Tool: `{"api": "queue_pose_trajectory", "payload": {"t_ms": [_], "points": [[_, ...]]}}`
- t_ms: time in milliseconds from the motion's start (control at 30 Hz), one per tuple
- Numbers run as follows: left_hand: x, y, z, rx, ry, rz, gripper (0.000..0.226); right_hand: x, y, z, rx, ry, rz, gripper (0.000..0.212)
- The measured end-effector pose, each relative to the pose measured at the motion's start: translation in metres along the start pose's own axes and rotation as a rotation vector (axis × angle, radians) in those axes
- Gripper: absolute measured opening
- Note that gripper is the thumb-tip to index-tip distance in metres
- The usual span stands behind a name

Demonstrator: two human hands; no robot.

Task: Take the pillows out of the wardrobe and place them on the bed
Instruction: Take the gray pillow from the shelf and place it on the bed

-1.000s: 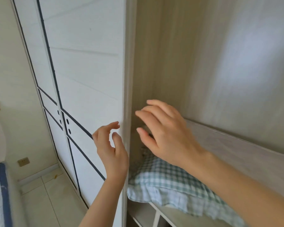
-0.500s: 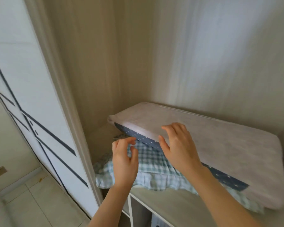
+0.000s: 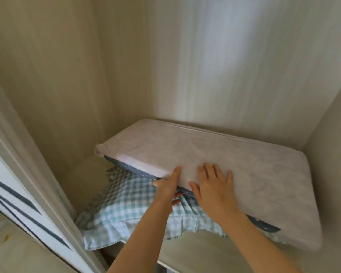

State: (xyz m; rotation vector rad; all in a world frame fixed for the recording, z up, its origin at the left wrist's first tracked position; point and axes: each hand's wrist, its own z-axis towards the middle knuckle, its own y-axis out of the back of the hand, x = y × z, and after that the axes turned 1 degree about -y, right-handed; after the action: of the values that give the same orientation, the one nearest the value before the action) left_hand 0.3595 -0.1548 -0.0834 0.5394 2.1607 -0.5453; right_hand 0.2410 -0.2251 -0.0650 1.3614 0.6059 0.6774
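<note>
Two pillows are seen stacked on a shelf (image 3: 197, 259) inside the wardrobe (image 3: 244, 66), in the lower centre and right of the frame. A flat grey pillow (image 3: 215, 152), edged underneath with a dark blue dotted band, is laid on top of a green-and-white checked pillow (image 3: 126, 203) with a frilled border, whose near-left corner is seen hanging over the shelf's front edge at lower left. The front edge of the grey pillow is gripped by the left hand (image 3: 168, 187): the thumb is pressed on the top face and the fingers are curled beneath, between the two pillows. The right hand (image 3: 213, 186) is laid flat and open on the grey pillow's top, just right of the left hand, fingers spread, with nothing clasped. The wardrobe door (image 3: 18, 194), white with dark stripes, is seen at the lower left edge.
</note>
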Motion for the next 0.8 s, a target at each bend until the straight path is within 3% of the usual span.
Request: {"api": "queue_pose_trajectory", "payload": {"t_ms": [133,333,600,800], "points": [[-0.006,-0.001,0.006,-0.064,-0.102,-0.104,0.074,-0.003,0.020,0.009,-0.061,0.052,0.048,0.055],[0.025,0.020,0.001,-0.121,-0.240,-0.059,0.059,-0.018,0.046,0.057,-0.089,0.018,0.120,0.043],[0.045,0.028,-0.004,-0.128,-0.299,-0.024,0.053,-0.043,0.053,0.135,-0.194,-0.089,-0.041,0.056],[0.055,0.033,0.000,-0.141,-0.303,0.009,0.062,-0.051,0.059,0.160,-0.139,-0.218,-0.071,0.071]]}}
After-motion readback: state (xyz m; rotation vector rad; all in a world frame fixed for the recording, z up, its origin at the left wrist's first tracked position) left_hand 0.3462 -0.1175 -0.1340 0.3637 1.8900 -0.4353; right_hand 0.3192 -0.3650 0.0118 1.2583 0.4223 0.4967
